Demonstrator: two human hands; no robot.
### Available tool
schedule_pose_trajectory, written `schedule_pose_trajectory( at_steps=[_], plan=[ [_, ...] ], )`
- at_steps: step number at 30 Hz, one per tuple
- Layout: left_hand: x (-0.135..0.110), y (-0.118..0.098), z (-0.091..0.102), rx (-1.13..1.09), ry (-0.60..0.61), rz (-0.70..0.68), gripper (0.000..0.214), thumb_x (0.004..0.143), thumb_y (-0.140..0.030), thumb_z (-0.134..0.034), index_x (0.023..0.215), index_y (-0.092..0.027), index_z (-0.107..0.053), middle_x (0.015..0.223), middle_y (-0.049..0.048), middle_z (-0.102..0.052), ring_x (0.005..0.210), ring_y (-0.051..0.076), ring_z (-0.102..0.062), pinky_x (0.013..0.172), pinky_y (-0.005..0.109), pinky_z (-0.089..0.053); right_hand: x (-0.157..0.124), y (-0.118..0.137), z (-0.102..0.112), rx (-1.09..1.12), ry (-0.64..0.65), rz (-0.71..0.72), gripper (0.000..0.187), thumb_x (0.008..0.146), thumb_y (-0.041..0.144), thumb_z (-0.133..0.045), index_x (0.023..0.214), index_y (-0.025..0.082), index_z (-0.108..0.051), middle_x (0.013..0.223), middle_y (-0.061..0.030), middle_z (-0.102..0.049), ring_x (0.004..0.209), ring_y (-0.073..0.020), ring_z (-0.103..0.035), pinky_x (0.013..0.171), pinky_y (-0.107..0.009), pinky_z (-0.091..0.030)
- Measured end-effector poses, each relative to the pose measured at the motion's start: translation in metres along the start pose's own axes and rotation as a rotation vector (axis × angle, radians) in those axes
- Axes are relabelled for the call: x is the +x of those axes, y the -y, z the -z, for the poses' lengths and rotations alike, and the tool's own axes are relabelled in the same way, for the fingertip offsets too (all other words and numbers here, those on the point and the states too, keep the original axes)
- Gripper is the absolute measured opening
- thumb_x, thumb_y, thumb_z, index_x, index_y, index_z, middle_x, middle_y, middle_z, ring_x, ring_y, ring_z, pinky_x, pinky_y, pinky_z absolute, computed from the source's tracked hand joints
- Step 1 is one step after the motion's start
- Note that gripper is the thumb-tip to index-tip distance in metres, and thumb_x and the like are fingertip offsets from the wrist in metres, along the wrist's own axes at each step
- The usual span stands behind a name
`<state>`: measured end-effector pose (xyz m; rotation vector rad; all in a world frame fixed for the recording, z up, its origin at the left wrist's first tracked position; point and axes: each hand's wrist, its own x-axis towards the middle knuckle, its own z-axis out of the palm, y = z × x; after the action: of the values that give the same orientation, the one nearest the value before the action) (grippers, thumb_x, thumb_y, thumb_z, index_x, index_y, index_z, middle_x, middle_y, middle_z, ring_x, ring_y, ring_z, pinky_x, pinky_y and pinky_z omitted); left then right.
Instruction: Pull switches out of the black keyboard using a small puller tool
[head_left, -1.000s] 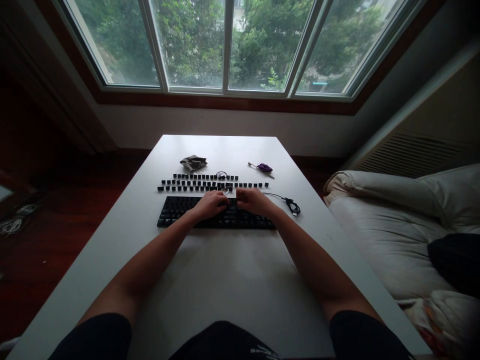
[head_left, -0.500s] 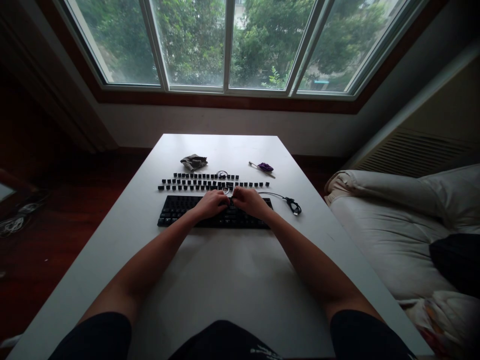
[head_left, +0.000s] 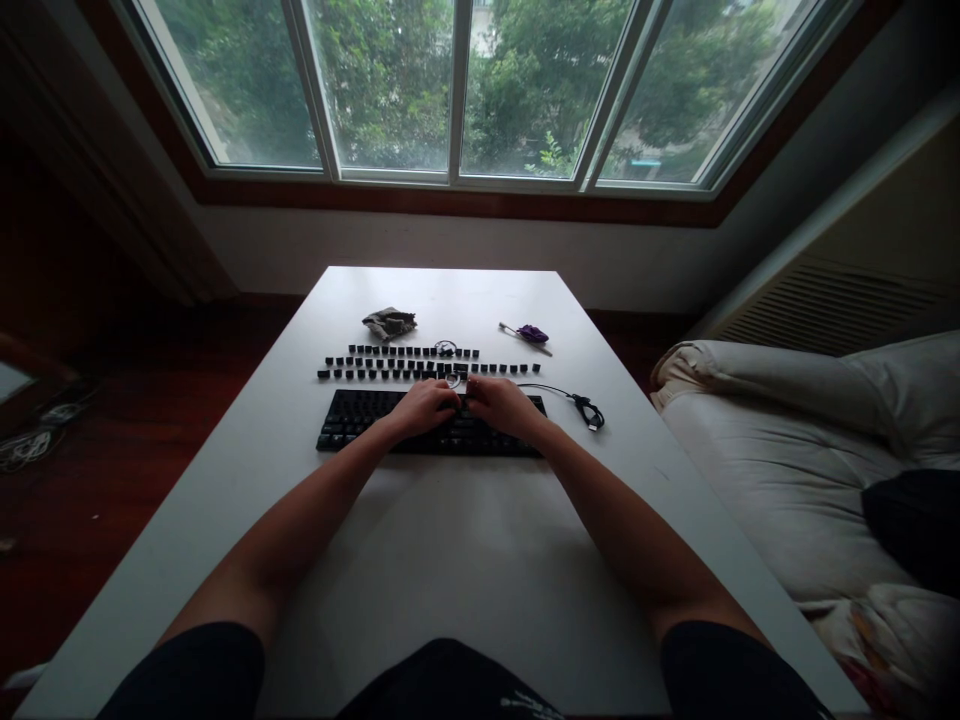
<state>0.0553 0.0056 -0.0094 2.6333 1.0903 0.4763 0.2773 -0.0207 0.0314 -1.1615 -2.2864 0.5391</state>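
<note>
A black keyboard (head_left: pixel 352 420) lies across the white table. Over its upper middle part, my left hand (head_left: pixel 424 406) and my right hand (head_left: pixel 499 404) are close together with fingers curled inward. Both hands are closed, and whatever is between their fingertips is too small and hidden to make out. A thin pale ring of wire (head_left: pixel 453 381) shows just beyond my left fingertips; I cannot tell whether a hand touches it. Behind the keyboard, loose black keycaps (head_left: pixel 375 374) stand in several rows.
A crumpled grey cloth (head_left: pixel 389 323) lies farther back on the table (head_left: pixel 420 570). To its right are a purple bundle (head_left: pixel 532 333) and a thin stick (head_left: pixel 507 327). A coiled black cable (head_left: pixel 588 412) rests right of the keyboard. A pale sofa (head_left: pixel 765 470) stands beside the table.
Almost nothing differs. The whole view has shifted very slightly, and both hands stay at the same place over the keyboard.
</note>
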Motion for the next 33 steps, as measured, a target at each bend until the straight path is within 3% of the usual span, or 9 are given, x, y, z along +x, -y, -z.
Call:
schedule_pose_trajectory(
  at_steps=[6,14,22,26,33],
  plan=[
    [0.000,-0.001,0.000,-0.013,-0.007,-0.001,0.020,0.089,-0.024,-0.063,0.104,-0.026,-0.076,0.104,0.0051,-0.070,0.100,0.023,-0.063,0.091,0.034,-0.047,0.000,-0.016,0.018,0.195,0.182,0.072,0.009,0.087,0.024,-0.062,0.093,0.020,-0.067,0.078,-0.0003,-0.069,0.067,-0.0149,-0.058,0.066,-0.025,-0.041],
    [-0.001,0.000,0.000,-0.015,-0.001,0.008,0.018,0.090,-0.025,-0.064,0.103,-0.025,-0.076,0.104,0.0055,-0.070,0.100,0.023,-0.063,0.091,0.034,-0.047,0.000,-0.036,0.023,0.262,0.220,0.009,0.015,0.086,0.033,-0.069,0.094,0.020,-0.070,0.078,-0.0002,-0.073,0.070,-0.0158,-0.063,0.064,-0.025,-0.045],
    [0.000,0.001,-0.001,-0.032,0.000,0.003,0.019,0.089,-0.027,-0.065,0.103,-0.024,-0.077,0.103,0.0057,-0.069,0.099,0.023,-0.063,0.090,0.034,-0.047,0.002,-0.068,0.012,0.725,0.283,-0.157,0.034,0.081,0.045,-0.077,0.098,0.019,-0.064,0.081,-0.0043,-0.077,0.077,-0.0203,-0.075,0.071,-0.031,-0.059],
    [0.000,0.002,-0.002,-0.044,-0.007,-0.009,0.019,0.089,-0.027,-0.065,0.103,-0.024,-0.077,0.102,0.0059,-0.070,0.097,0.023,-0.063,0.089,0.034,-0.047,0.002,-0.072,0.010,0.833,0.271,-0.207,0.039,0.077,0.045,-0.081,0.098,0.018,-0.062,0.084,-0.0054,-0.078,0.083,-0.0228,-0.077,0.072,-0.031,-0.062],
    [-0.001,0.006,-0.005,-0.052,-0.020,-0.016,0.018,0.088,-0.027,-0.065,0.101,-0.023,-0.077,0.101,0.0064,-0.070,0.099,0.025,-0.063,0.089,0.036,-0.046,-0.005,-0.074,0.028,0.927,0.099,-0.255,0.038,0.078,0.040,-0.083,0.098,0.019,-0.060,0.088,-0.0060,-0.077,0.087,-0.0256,-0.078,0.078,-0.036,-0.064]
  ],
)
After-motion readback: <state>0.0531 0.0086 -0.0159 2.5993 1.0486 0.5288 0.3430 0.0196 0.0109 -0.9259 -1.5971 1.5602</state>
